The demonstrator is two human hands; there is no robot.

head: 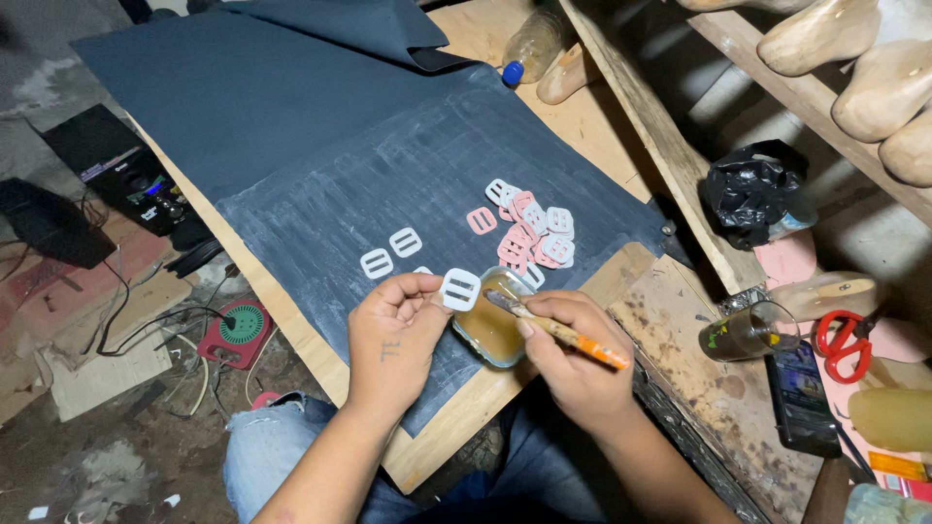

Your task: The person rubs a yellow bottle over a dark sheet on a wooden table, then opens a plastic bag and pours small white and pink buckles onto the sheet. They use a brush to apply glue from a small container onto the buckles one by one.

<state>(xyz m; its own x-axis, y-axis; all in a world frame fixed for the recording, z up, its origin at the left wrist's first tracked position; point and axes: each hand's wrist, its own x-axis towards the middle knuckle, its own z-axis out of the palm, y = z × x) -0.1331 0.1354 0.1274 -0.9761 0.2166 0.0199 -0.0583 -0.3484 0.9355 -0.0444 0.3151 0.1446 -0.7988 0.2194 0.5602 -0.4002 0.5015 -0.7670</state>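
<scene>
White buckle (pixel 459 288): pinched in L hand (pixel 393 335) fingertips, held just over glue tub (pixel 492 325) at near edge of dark sheet (pixel 291 126). R hand (pixel 573 364) closed on orange-handled brush (pixel 558 330), bristles at tub rim. 2 white buckles (pixel 390 252) lie apart to the L; pile of pink & white buckles (pixel 529 233) beyond tub. Red scissors (pixel 843 344) and phone (pixel 801 398) on bench, far R.

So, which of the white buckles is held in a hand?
The white buckle pinched in the left hand, above the glue tub. The two other white ones lie loose on the dark sheet.
</scene>
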